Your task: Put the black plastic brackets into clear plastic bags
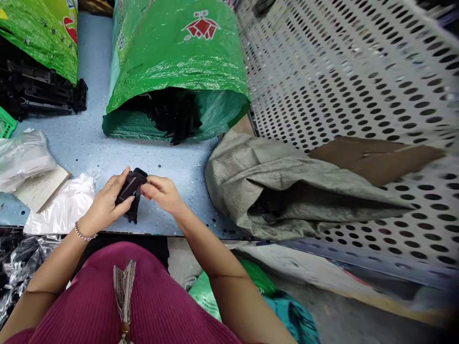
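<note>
My left hand [103, 203] is closed round a black plastic part [129, 187], with the thumb along its near side and the fingers behind it. The part is tilted over the blue table, and a thin black leg of it points down toward the front edge. At its right side my right hand [163, 193] pinches the part's edge; the fingertips are partly hidden there. Ahead of both hands, an open green woven bag [179, 62] lies on its side, with black plastic parts [175, 114] in its mouth.
Clear plastic bags [66, 203] and a pale board [43, 187] lie to the left. Another green bag [53, 43] and a heap of black parts [39, 91] are at the back left. A grey sack [236, 177] stands at the right against a perforated white panel [344, 81].
</note>
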`<state>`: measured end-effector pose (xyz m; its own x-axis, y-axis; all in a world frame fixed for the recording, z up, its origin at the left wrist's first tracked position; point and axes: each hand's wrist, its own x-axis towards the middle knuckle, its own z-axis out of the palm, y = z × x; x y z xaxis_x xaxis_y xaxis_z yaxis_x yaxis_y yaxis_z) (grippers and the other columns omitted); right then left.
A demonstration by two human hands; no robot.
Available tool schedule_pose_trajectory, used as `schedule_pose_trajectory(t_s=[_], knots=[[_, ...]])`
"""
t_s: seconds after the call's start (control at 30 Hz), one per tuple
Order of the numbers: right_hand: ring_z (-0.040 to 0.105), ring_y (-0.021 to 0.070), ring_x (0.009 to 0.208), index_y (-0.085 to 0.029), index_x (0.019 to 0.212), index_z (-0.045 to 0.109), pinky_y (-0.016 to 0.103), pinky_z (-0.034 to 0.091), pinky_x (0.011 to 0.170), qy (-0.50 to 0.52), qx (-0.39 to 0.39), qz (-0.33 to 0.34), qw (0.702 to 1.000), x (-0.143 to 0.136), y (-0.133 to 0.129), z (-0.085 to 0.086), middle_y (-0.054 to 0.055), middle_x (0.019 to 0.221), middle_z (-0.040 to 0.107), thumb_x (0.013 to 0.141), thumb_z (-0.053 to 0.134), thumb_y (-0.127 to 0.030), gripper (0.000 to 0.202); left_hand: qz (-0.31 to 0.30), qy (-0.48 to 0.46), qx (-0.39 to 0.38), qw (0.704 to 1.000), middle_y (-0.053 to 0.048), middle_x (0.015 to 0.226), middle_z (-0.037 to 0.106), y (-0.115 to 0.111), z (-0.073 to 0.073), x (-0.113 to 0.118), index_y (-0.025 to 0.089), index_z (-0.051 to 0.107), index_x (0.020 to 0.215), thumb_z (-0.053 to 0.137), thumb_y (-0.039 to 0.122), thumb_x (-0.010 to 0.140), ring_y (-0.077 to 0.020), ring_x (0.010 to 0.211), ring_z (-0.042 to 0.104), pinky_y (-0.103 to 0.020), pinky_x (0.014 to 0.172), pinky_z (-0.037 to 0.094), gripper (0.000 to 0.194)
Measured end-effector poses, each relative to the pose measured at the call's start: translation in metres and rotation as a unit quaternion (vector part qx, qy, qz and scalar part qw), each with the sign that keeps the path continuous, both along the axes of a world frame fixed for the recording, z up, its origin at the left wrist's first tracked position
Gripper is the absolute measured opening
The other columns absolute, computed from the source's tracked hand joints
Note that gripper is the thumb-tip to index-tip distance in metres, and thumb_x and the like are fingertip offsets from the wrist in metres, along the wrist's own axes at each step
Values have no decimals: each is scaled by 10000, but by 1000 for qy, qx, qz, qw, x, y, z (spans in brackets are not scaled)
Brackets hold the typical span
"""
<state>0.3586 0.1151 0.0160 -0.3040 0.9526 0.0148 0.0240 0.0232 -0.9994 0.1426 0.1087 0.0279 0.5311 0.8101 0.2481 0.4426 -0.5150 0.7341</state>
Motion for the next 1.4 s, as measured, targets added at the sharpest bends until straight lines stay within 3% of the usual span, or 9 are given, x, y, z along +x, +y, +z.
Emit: schedule_pose_trajectory(t_s=[0.13,0.37,0.57,0.7,0.83,0.93,1.17,1.3,1.4], knots=[[487,127,581,-208,714,545,278,395,562,-103,84,-13,991,7,-14,2,11,636,554,913,601,-697,530,-34,4,16,999,-110,1299,607,-6,8,-6,327,149,1666,566,308,1010,-226,1143,629,-384,990,544,777],[151,72,358,-241,687,408,207,183,365,255,-303,196,897,-6,-40,-14,-123,418,241,915,460,-797,603,-66,-10,11,998,-122,1328,593,-15,5,-7,337,148,1665,593,277,992,-241,1169,622,-402,1003,546,809],[387,110,511,-220,685,517,258,297,491,6,-79,15,997,3,-41,1,-27,574,484,871,682,-658,504,-70,-7,-26,997,-115,1328,604,-18,6,-10,333,178,1662,602,299,987,-245,1176,617,-400,1016,540,798],[461,136,573,-215,743,562,283,368,542,-17,-43,9,999,2,-42,1,13,649,565,884,586,-756,559,-66,-27,-28,997,-110,1331,607,-19,8,-10,343,190,1659,613,318,983,-233,1147,625,-380,994,547,797],[257,94,368,-228,715,491,233,254,388,226,-301,199,905,-6,-48,-9,-67,444,396,950,278,-830,680,-67,-38,-20,997,-103,1305,615,-19,7,-10,343,189,1659,611,305,982,-223,1131,628,-361,972,551,799],[105,75,364,-233,658,387,193,137,359,328,-365,185,852,-13,-52,-8,-114,411,224,951,481,-733,587,-72,-34,-22,997,-105,1328,608,-20,7,-11,343,179,1661,613,296,978,-228,1144,624,-366,978,549,810],[333,112,438,-236,652,483,260,307,447,86,-103,15,991,-12,-53,8,-42,494,431,919,573,-702,544,-77,-39,-26,996,-105,1357,603,-20,10,-14,351,196,1657,612,303,975,-232,1158,626,-382,998,551,800],[547,192,673,-231,708,586,343,436,647,-206,135,-49,968,4,-44,11,57,678,596,950,616,-598,440,-56,-24,-30,998,-113,1335,619,-20,8,-13,326,217,1655,596,310,982,-239,1150,636,-396,993,556,772],[558,177,647,-221,785,603,323,447,612,-108,51,-11,993,3,-40,6,55,701,629,939,499,-752,563,-40,-20,-28,999,-112,1313,637,-21,6,-12,315,226,1651,614,322,970,-250,1139,652,-407,986,562,783]])
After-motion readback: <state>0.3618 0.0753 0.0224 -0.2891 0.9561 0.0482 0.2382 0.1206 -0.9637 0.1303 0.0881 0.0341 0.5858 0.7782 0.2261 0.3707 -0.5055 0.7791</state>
